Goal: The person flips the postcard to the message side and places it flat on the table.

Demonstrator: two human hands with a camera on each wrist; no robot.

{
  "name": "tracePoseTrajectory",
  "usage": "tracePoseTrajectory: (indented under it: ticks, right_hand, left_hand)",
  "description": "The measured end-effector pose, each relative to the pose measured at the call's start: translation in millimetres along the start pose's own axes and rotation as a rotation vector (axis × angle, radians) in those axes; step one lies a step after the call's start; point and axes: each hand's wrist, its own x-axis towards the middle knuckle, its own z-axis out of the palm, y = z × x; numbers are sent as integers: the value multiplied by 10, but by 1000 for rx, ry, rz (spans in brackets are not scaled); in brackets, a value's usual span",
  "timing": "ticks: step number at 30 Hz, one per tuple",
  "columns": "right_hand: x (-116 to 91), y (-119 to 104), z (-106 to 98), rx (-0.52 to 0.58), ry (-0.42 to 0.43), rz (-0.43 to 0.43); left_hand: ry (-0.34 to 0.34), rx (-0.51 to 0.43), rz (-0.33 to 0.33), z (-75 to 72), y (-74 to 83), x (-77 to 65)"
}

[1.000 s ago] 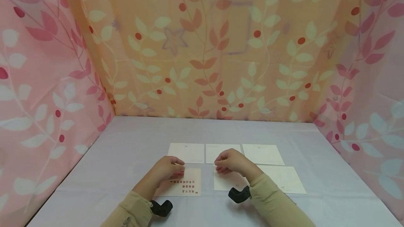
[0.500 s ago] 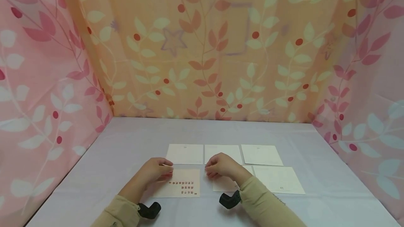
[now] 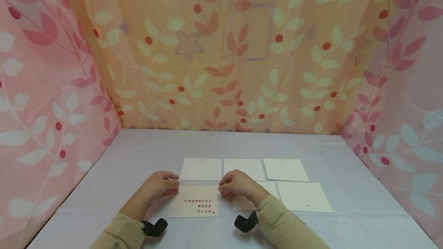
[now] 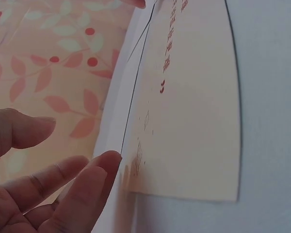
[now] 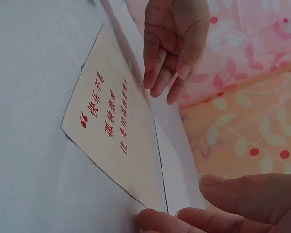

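Note:
A cream card with red printed characters lies flat on the table in the head view. My left hand is at its far left corner, fingers loosely bent, nothing between thumb and fingertips. In the left wrist view the thumb stands apart from the fingers, which are close beside the card's edge. Across the card, my right hand has its fingertips right at the far right corner. A gap shows between that thumb and fingers in the right wrist view.
Three blank-looking cards make a back row: left, middle and right. Two more lie right of the printed card, one partly under my right forearm, the other fully visible. Patterned cloth walls the white table.
My left hand has slid left along the printed card, uncovering more of its face. My right hand has moved left, from over the neighbouring card to the printed card's right corner.

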Motion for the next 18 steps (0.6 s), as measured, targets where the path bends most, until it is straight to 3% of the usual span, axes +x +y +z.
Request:
tracePoseTrajectory:
  ticks: [9,18]
  right_hand:
    - [18,13,45,19,-15,3]
    - [-10,-13,67,29,2,6]
  left_hand:
    - [0,76,-4,-116,-65,18]
    - [-3,30,-56,-139,-108,64]
